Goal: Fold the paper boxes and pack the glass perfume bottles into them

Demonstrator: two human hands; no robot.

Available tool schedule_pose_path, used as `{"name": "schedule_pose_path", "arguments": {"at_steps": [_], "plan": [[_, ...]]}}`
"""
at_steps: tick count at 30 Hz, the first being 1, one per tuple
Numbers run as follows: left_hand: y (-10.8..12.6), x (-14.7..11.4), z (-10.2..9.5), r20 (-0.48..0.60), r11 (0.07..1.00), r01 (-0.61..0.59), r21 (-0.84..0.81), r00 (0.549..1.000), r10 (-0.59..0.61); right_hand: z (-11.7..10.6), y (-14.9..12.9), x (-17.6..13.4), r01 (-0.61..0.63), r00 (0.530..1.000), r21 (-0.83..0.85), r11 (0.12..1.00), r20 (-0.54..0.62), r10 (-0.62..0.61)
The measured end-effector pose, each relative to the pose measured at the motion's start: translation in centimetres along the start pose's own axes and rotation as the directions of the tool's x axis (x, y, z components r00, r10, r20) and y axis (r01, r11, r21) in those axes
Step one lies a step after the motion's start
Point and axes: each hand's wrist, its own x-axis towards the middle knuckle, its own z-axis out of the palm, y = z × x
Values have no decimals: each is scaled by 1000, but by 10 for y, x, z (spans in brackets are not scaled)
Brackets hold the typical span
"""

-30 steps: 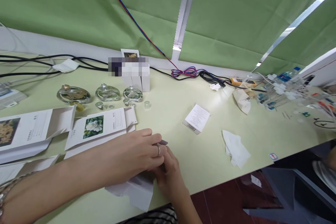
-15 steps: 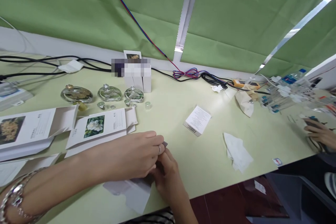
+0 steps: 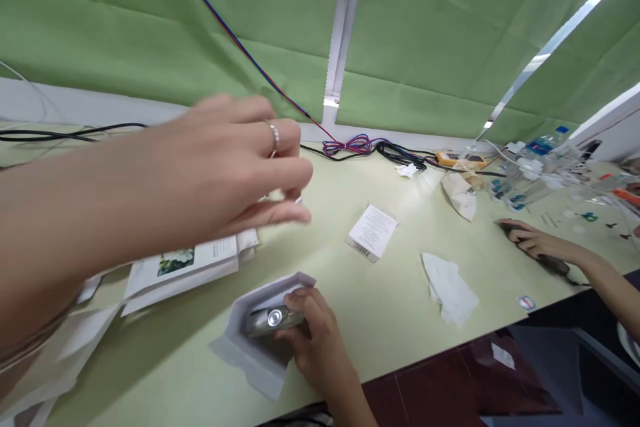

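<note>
My right hand [image 3: 320, 340] is closed on one end of a flat glass perfume bottle [image 3: 263, 322], its round silvery neck facing up. The bottle sits inside a white carton [image 3: 235, 347] with open flaps near the table's front edge. Higher up and nearer the camera is my left hand [image 3: 235, 160], blurred, with a ring on one finger. Its thumb and forefinger are apart; a small glint shows between them, too unclear to name. This hand and forearm hide the back left of the table. Below them lies a flattened carton with a white flower picture [image 3: 176, 261].
A small white box [image 3: 373, 232] and crumpled tissue [image 3: 450, 287] lie to the right. Coiled cables [image 3: 400, 153], a yellow meter [image 3: 460, 160] and plastic bottles [image 3: 530, 173] stand along the back. Another person's hand [image 3: 543, 243] rests on a computer mouse at the right.
My left hand has left my right hand and moved up and back over the table. The bottle in the carton is now uncovered. The other person's hand has moved left onto the mouse.
</note>
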Motion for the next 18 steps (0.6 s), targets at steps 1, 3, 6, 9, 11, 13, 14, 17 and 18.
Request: {"name": "schedule_pose_path", "arguments": {"at_steps": [1, 3, 6, 9, 11, 13, 14, 17, 18], "plan": [[-7, 12, 3, 27, 989, -50, 139, 999, 47, 0, 0, 0, 6, 1000, -3, 1000, -3, -6], [-18, 35, 25, 116, 973, -91, 211, 991, 68, 1, 1, -1, 17, 1000, -6, 1000, -4, -17], [-29, 56, 76, 210, 963, -71, 259, 978, 16, 0, 2, 0, 34, 999, -10, 999, 5, -34], [-37, 59, 115, 219, 954, -25, 298, 975, -43, 0, 3, 0, 43, 999, -20, 999, 6, -43], [-41, 59, 127, 206, 953, -2, 303, 976, -64, 0, 4, 0, 43, 999, -26, 999, 6, -42], [-44, 59, 129, 188, 957, 17, 289, 979, -74, 0, 4, 0, 44, 999, -27, 999, 7, -44], [-44, 59, 126, 173, 961, 28, 276, 982, -78, 0, 4, 0, 45, 999, -26, 999, 6, -45], [-37, 47, 105, 72, 974, 88, 209, 992, -105, -1, 3, 0, 50, 999, -22, 998, 1, -50], [-32, 35, 97, 24, 978, 113, 177, 993, -119, -2, 2, 0, 52, 999, -21, 998, -1, -52]]}}
